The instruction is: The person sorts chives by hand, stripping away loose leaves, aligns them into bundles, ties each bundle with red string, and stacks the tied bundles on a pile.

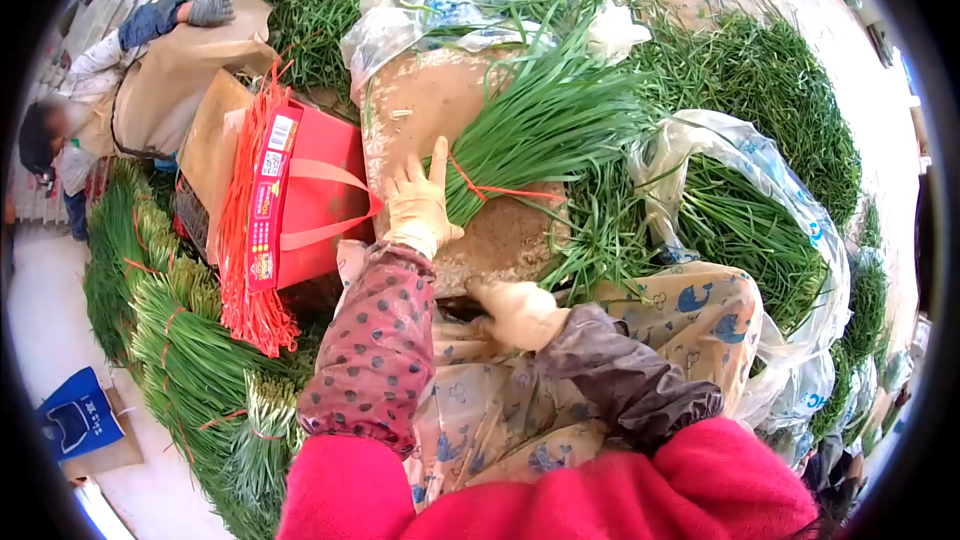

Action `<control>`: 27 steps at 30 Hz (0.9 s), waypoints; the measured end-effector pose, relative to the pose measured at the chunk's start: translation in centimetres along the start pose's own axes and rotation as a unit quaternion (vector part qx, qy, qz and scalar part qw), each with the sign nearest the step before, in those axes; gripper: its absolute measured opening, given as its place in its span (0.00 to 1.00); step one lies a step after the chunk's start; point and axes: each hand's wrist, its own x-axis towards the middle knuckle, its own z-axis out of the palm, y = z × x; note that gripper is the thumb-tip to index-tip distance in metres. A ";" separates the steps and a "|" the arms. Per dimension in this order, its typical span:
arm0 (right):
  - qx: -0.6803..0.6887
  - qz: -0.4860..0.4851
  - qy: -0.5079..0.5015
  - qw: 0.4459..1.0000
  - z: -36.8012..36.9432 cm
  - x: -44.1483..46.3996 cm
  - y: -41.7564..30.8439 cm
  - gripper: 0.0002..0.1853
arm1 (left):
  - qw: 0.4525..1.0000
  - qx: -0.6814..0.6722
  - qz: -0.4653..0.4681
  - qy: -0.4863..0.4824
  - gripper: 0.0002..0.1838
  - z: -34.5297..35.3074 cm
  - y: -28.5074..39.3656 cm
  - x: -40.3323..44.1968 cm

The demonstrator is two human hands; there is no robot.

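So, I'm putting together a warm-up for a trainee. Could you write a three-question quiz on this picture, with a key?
1. True or false: the left hand is bare.
2. The strip lying across the bunch of greens is:
a) blue
b) red
c) white
3. Which is nearer that bunch, the left hand or the right hand?

Key:
1. False; it wears a pale glove.
2. b
3. The left hand.

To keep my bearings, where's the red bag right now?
In the head view, the red bag is left of centre, between the red strands and the brown board, left of the left hand.
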 end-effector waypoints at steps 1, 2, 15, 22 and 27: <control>0.030 0.008 0.040 0.999 -0.7 -0.2 0.5 0.21 | 1.000 -0.020 0.005 -0.001 0.77 0.2 -0.1 0.2; 0.063 0.015 0.080 0.995 -1.5 -0.2 1.0 0.22 | 0.999 -0.038 0.010 -0.003 0.75 0.5 -0.3 0.2; 0.789 -0.008 0.062 0.612 -2.7 -4.4 3.9 0.30 | 0.739 -0.631 0.221 -0.086 0.27 -3.3 5.8 -8.9; 0.772 0.048 -0.035 0.633 -1.5 -5.7 7.3 0.23 | 0.895 -0.396 -0.027 -0.206 0.67 -0.6 6.8 -12.3; 0.655 -0.002 0.024 0.755 -2.2 -7.8 7.6 0.25 | 0.837 -0.532 0.017 -0.130 0.81 -1.2 6.7 -13.4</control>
